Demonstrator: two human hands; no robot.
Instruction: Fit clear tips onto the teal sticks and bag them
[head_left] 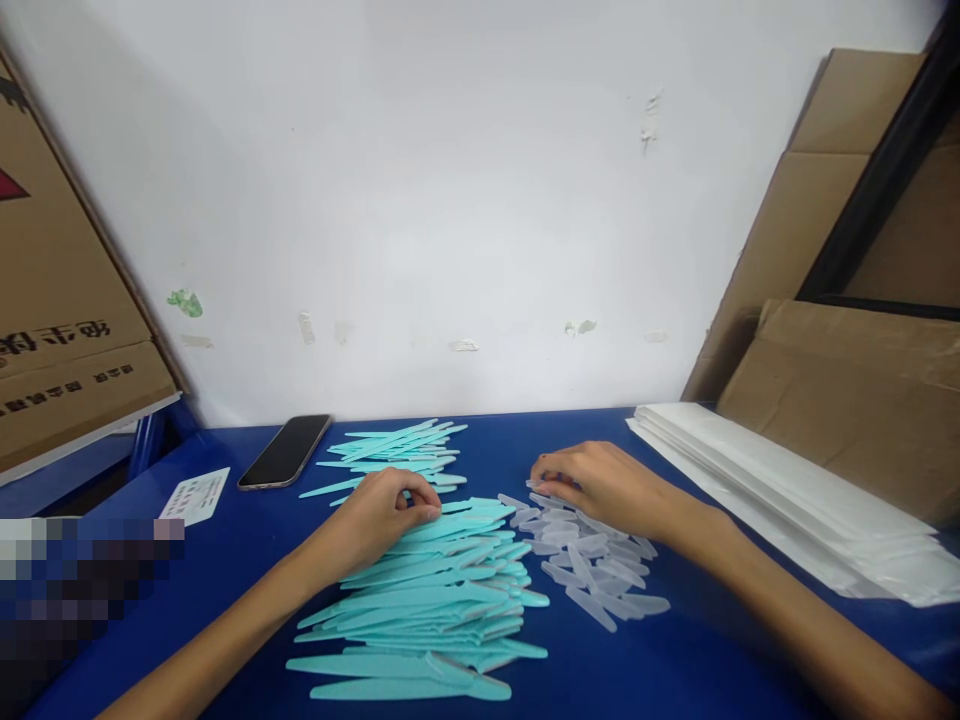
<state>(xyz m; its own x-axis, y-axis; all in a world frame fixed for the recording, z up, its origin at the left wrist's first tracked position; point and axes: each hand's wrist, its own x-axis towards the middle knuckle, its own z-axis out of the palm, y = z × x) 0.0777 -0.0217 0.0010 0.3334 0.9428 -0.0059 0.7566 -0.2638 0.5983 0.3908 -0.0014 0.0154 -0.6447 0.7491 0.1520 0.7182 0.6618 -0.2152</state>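
Note:
A thick pile of teal eyebrow razors point(427, 600) lies on the blue table, their blade ends pointing right. My left hand point(390, 510) is over the top of this pile, thumb and fingers closed on the handle of one eyebrow razor. Beyond it is a smaller group of teal razors point(405, 440), some crossing each other. Right of the main pile, translucent plastic blade caps point(592, 560) are heaped loosely. At the far side of that heap, my right hand point(585, 480) pinches one cap, whose tip shows by the fingertips.
A phone point(286, 452) and a white printed card point(196, 496) lie at the left. White folded sheets point(780, 500) are stacked on the right, beside cardboard point(840, 380). A printed cardboard box point(67, 300) stands at left, and a white wall point(480, 200) closes off the back.

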